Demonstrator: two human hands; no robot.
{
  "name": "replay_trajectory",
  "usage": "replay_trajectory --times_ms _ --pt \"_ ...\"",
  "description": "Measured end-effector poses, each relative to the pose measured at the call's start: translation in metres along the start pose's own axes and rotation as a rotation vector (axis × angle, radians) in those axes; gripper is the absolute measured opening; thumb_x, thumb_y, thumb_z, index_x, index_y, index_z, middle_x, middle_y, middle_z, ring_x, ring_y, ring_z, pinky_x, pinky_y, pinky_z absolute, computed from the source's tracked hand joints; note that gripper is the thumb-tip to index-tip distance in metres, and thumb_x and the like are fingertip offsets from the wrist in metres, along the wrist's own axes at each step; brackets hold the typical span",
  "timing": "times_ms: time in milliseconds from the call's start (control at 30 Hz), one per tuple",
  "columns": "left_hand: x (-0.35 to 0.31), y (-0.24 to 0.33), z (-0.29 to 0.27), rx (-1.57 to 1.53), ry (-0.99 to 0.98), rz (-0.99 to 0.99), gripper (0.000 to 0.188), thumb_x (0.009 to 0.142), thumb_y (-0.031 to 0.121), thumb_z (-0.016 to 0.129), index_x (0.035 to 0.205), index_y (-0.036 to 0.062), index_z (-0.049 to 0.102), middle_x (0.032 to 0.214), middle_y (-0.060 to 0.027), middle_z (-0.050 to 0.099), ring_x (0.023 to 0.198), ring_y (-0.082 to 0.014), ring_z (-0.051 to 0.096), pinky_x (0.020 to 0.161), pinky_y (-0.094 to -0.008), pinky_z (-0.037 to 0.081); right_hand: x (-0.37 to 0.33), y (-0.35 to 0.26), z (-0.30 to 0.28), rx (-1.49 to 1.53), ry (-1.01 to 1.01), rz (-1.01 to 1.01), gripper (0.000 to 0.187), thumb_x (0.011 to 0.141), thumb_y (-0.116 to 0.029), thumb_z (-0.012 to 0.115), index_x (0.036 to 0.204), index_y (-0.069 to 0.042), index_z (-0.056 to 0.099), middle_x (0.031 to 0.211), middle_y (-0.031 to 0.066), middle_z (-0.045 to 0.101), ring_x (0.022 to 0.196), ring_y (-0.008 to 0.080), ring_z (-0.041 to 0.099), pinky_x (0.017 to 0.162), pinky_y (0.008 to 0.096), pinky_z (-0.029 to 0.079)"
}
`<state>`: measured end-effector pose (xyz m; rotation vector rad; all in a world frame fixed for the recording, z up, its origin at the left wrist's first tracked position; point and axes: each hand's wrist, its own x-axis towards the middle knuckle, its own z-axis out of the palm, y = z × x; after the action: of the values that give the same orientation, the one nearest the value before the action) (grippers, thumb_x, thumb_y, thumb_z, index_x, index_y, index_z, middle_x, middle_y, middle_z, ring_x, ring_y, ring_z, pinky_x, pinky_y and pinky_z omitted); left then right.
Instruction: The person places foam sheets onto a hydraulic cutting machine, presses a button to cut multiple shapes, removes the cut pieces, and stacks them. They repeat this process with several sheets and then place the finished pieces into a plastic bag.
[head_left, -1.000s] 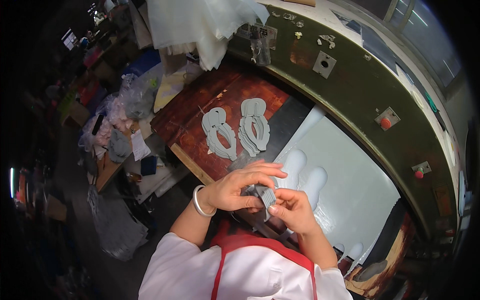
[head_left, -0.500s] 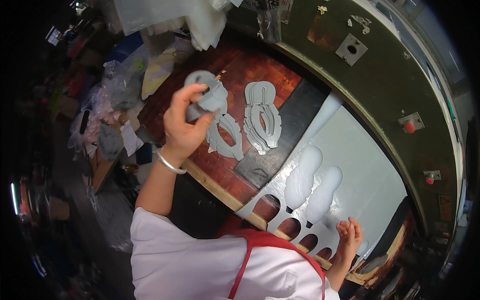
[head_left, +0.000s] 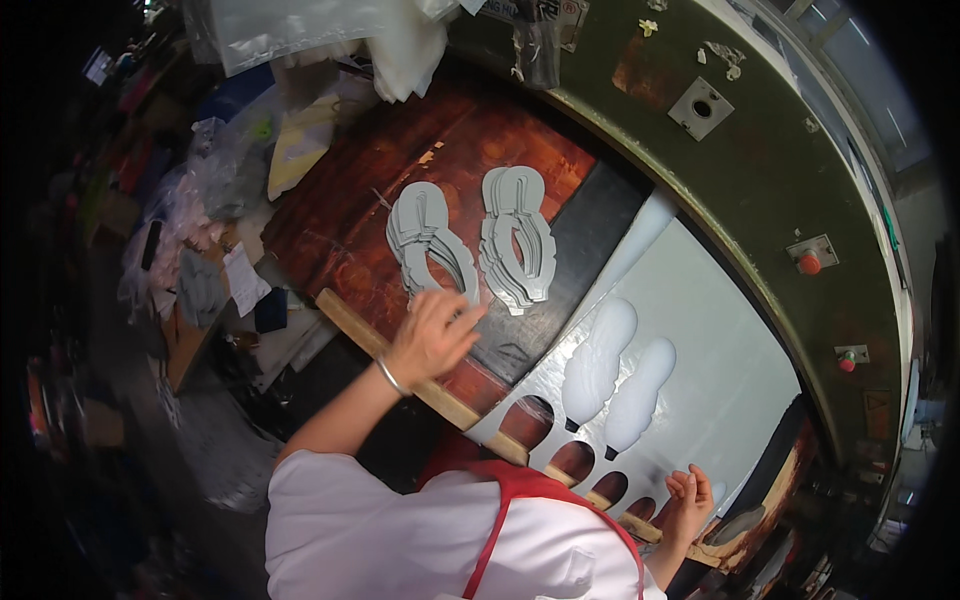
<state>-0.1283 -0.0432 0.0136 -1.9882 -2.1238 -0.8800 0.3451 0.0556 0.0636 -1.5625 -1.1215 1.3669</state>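
Two stacks of grey sole-shaped cutouts, a left stack [head_left: 422, 215] and a right stack [head_left: 517, 250], lie side by side on the reddish-brown board. My left hand [head_left: 435, 338] is over the lower end of the left stack, fingers spread and slightly blurred, with nothing seen in them; whether it touches the stack I cannot tell. To the right, my right hand [head_left: 688, 505] hovers by the lower edge of a pale grey sheet [head_left: 720, 330], fingers loosely bent and holding nothing. Two white sole-shaped forms [head_left: 598, 365] with dark ends rest on this sheet.
Several sole-end-shaped holes run along the sheet's near edge. A dark green machine beam [head_left: 740, 180] with a red button [head_left: 809, 262] crosses behind. Clear plastic bags [head_left: 300, 35] hang at the top left. Scraps and plastic wrap [head_left: 190, 210] clutter the left side.
My left hand has let go of a grey cutout piece and come down toward me, to the left stack's lower end. My right hand has barely moved.
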Motion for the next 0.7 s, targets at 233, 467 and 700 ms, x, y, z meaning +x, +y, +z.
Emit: replay_trajectory --times_ms 233,467,700 --pt "-0.042 0.127 0.037 -0.428 -0.21 -0.457 0.048 0.087 0.019 0.065 0.126 -0.0026 0.05 0.102 -0.0201 0.065 0.089 -0.0285 0.065 0.077 -0.0367 0.051 0.008 0.006 0.049 -0.284 -0.091 -0.122 0.025 0.088 -0.007 0.063 0.109 0.005 0.06 0.091 0.0119 0.067 0.086 0.0178 0.065 0.08 0.0274 0.05" --pt "-0.025 0.183 0.022 -0.859 -0.45 -0.151 0.046 0.089 0.008 0.057 0.132 -0.0035 0.046 0.101 -0.0259 0.064 0.082 -0.0345 0.067 0.071 -0.0343 0.051 0.008 -0.013 0.111 -0.571 -0.222 -0.528 0.041 0.086 -0.027 0.065 0.114 0.003 0.059 0.11 0.0223 0.061 0.103 0.0351 0.059 0.09 0.0404 0.047" --pt "-0.021 0.207 0.008 -1.123 -0.477 -0.432 0.044 0.091 0.003 0.054 0.134 -0.001 0.047 0.064 0.0001 0.056 0.057 -0.0045 0.051 0.055 -0.0215 0.044 0.017 -0.02 0.042 -0.733 0.209 -0.584 0.043 0.085 -0.027 0.066 0.115 0.003 0.058 0.117 0.0214 0.058 0.111 0.0365 0.053 0.095 0.0432 0.043"
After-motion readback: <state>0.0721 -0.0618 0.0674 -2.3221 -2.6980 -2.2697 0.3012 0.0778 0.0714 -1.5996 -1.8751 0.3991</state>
